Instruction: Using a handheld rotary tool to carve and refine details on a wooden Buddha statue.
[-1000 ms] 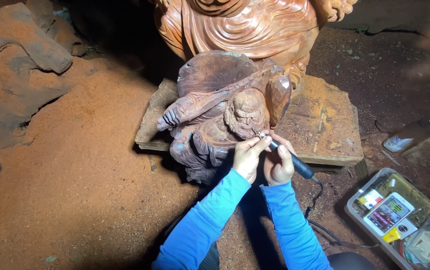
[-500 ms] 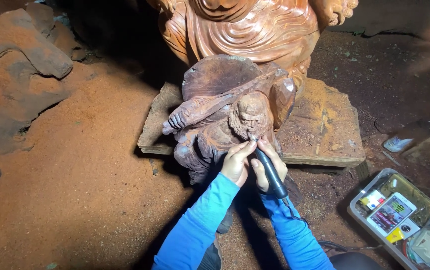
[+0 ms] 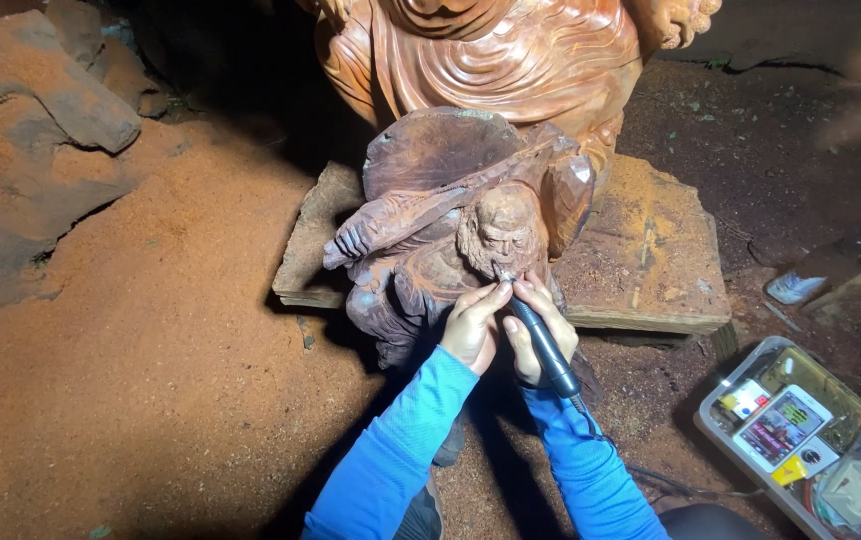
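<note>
Reddish wood forms the bearded figure carving point(image 3: 450, 240) just above both hands. The right hand point(image 3: 540, 335) is closed pen-style round a black rotary tool point(image 3: 542, 345), tip at the beard; the left hand point(image 3: 472, 325), fingers curled, braces beside it for control.

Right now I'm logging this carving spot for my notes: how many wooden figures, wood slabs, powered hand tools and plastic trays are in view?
Wooden figures: 2, small dark one, large orange one
Wood slabs: 1
Powered hand tools: 1
Plastic trays: 1
Total: 5
</note>
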